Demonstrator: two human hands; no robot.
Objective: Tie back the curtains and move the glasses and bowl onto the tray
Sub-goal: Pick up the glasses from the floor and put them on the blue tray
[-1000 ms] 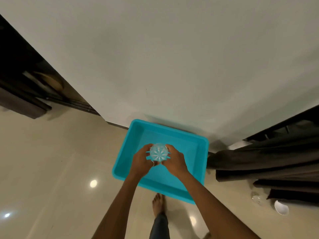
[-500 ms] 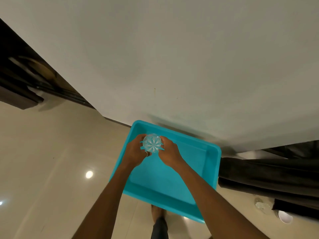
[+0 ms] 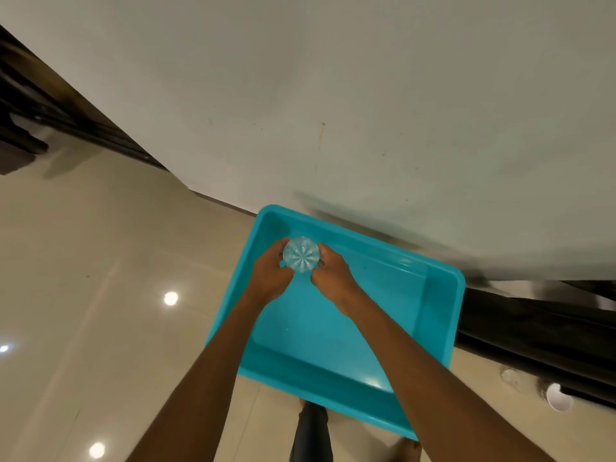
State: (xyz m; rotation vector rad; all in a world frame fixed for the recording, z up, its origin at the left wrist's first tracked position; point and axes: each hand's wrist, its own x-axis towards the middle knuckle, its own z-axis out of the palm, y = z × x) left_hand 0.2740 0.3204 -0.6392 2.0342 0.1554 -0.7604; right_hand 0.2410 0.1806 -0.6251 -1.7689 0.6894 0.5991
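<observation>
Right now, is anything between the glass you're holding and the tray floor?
Nothing visible. The left hand and right hand grip the glass over the far-left corner of the tray; no object shows beneath it.

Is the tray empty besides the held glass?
Otherwise empty: tray bottom is bare; left hand and right hand hold the glass over it.

Just a room at home, nothing fancy. Glossy cream floor tiles (image 3: 100,245) with light reflections (image 3: 170,298) bouncing off them, a plain white wall (image 3: 366,95) with dark skirting (image 3: 216,200), heavy dark curtains (image 3: 533,335) down at floor level on my right, and some dark wooden furniture (image 3: 20,105) off to the left. My foot (image 3: 405,450) is bare, and a white bowl (image 3: 558,400) sits on the floor by the curtains.
</observation>
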